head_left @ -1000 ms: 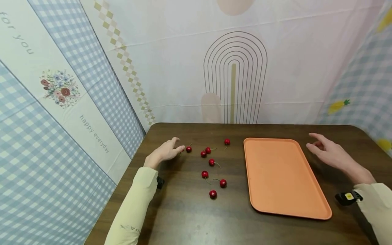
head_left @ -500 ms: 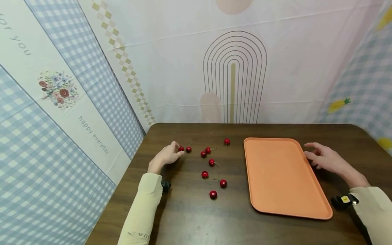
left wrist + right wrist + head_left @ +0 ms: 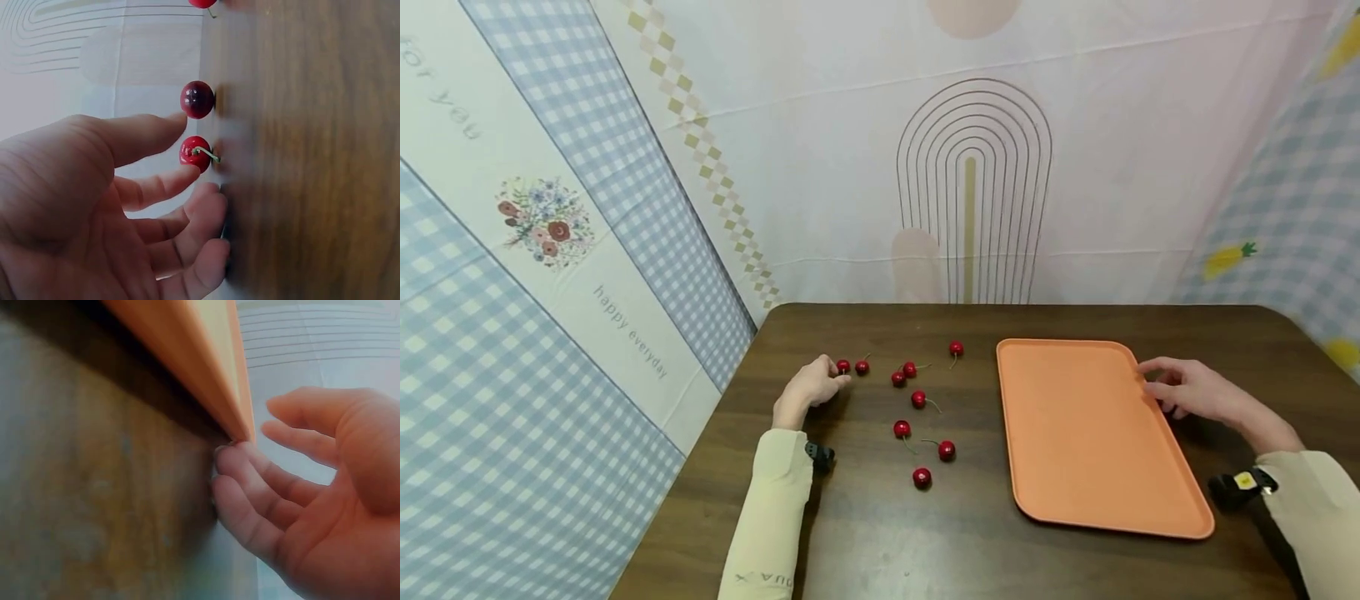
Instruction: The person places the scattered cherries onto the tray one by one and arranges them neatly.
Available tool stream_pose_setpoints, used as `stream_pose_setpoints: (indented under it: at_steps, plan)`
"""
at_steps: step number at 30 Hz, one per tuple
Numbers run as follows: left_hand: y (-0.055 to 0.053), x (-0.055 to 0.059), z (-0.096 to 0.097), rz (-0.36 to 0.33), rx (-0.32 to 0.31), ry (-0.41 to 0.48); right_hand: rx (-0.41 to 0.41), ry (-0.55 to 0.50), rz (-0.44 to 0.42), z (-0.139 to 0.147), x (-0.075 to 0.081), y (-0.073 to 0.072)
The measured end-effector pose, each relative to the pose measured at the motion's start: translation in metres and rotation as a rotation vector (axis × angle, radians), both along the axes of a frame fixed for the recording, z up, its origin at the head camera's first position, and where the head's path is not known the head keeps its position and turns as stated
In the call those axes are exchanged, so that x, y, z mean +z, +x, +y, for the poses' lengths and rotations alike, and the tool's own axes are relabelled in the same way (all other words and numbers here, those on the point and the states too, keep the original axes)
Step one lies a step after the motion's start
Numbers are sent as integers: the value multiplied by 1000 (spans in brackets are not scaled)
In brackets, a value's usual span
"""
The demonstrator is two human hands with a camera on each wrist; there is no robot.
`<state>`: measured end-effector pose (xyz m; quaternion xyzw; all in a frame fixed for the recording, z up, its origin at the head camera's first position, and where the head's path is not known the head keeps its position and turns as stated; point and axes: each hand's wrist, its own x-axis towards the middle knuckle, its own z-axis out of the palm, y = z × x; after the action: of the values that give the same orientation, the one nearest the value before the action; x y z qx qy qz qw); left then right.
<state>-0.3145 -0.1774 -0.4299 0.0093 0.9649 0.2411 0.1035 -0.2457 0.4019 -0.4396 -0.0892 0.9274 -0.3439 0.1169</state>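
In the head view my left hand [image 3: 814, 383] is low over the table's left side, beside a red cherry [image 3: 843, 367]. The left wrist view has the thumb and index finger spread around this cherry [image 3: 195, 154], its green stem toward the table. The index fingertip overlaps its lower edge, and the thumb tip lies near a second, darker cherry [image 3: 197, 100]. My right hand [image 3: 1197, 390] is at the right edge of an orange tray [image 3: 1090, 467]. In the right wrist view, its lower fingers [image 3: 240, 459] are right at the tray's edge, with thumb and index finger apart.
Several more stemmed cherries lie scattered in the middle of the brown table [image 3: 850, 533], among them one cherry [image 3: 956, 348] at the back and another cherry [image 3: 922, 477] nearest me. A patterned cloth [image 3: 835, 167] hangs behind the table.
My left hand has drawn back slightly toward me, uncovering the leftmost cherry beside its fingertips. My right hand has moved left and down to the tray's edge.
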Motion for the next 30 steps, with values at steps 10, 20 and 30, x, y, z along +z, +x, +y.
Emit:
stream_pose_setpoints:
  at_steps: [10,20,30]
  plan:
    - [-6,-3,4,-27,19,-19,7,-33,-51,9,-6,2]
    - [-8,-4,6,-23,60,-57,11,-47,-38,9,-11,-3]
    - [-12,2,8,-39,75,-77,16,-55,-46,11,-7,-4]
